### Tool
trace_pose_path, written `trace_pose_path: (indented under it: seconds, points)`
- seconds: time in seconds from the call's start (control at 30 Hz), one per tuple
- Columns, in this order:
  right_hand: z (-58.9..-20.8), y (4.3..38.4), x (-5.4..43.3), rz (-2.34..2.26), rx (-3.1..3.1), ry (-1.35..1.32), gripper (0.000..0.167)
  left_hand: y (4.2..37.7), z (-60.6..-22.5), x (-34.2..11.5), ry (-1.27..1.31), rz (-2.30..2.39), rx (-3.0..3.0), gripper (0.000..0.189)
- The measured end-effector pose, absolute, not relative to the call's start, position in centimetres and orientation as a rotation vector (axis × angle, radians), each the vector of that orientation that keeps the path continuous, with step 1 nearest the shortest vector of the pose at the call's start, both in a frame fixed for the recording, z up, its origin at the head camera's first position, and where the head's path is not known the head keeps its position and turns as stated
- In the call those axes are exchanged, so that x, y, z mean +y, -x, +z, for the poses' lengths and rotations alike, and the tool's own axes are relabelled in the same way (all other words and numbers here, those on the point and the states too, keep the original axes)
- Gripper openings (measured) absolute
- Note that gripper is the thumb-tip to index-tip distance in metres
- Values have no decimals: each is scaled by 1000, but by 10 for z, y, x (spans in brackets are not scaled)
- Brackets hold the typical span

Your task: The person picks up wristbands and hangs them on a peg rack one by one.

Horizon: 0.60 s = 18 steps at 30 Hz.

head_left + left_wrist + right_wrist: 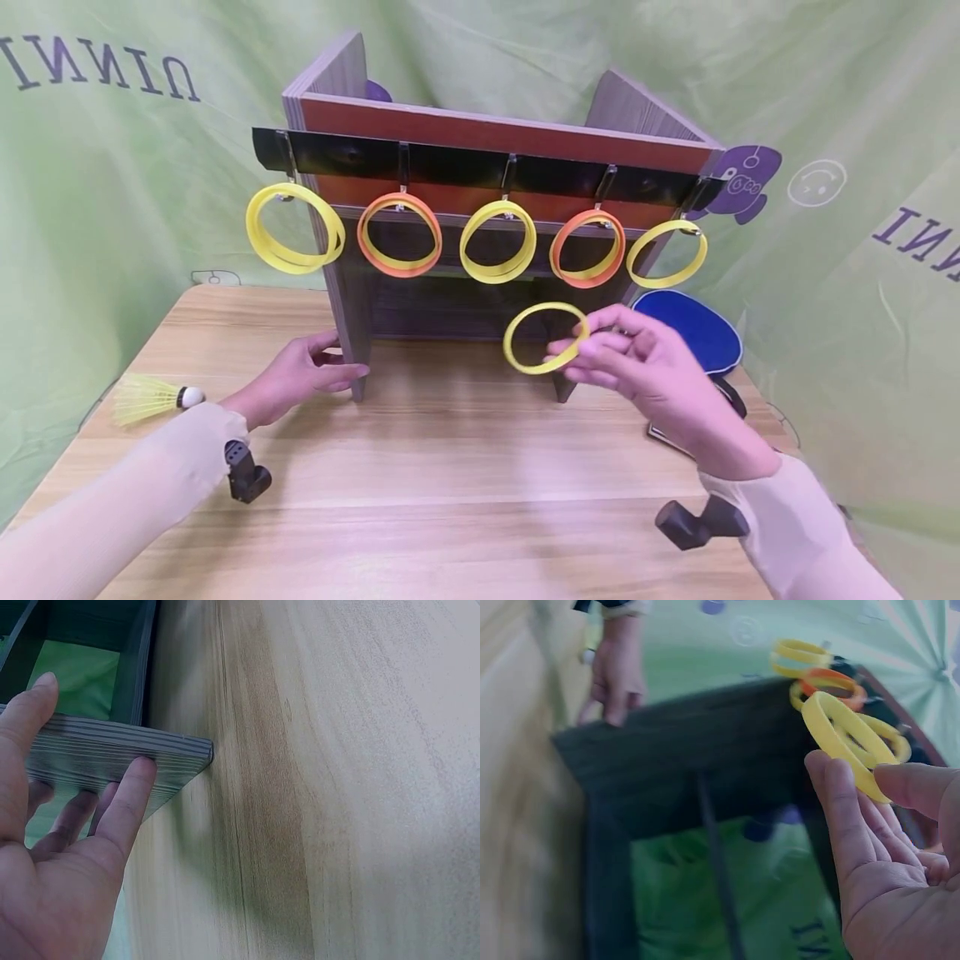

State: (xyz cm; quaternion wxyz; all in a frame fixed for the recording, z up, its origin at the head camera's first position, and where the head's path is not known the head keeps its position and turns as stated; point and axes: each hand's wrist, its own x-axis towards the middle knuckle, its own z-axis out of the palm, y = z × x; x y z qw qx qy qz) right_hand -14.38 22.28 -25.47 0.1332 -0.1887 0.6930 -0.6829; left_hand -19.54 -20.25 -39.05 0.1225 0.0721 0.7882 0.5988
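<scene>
My left hand [303, 375] grips the lower side panel [348, 292] of a grey wood-grain shelf, with thumb and fingers on either side of it in the left wrist view. In front of the shelf, my right hand [660, 367] pinches a yellow ring [534, 368] between thumb and fingertips, below the row of hanging rings. Hooks on a black strip [457, 167] across the shelf front carry yellow rings [295, 265] at the left end, an orange ring [411, 271], more yellow in the middle, another orange ring [555, 254] and a thin yellow ring [662, 282] at the right end.
A yellow shuttlecock [146, 400] with a white tip lies on the wooden table [420, 500] at the left. Behind my right hand is a blue rounded case [686, 329]. A green printed curtain [112, 183] surrounds the table at the back and sides.
</scene>
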Motion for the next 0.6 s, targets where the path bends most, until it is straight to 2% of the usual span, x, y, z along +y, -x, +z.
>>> trace_pose_path:
  seconds: [0.3, 0.6]
  points:
    - [-230, 146, 255, -2395, 1873, 631, 20, 199, -392, -204, -186, 1724, 2316, 66]
    - [-222, 159, 277, -2722, 1582, 496, 17, 199, -393, -204, -182, 1709, 2319, 67]
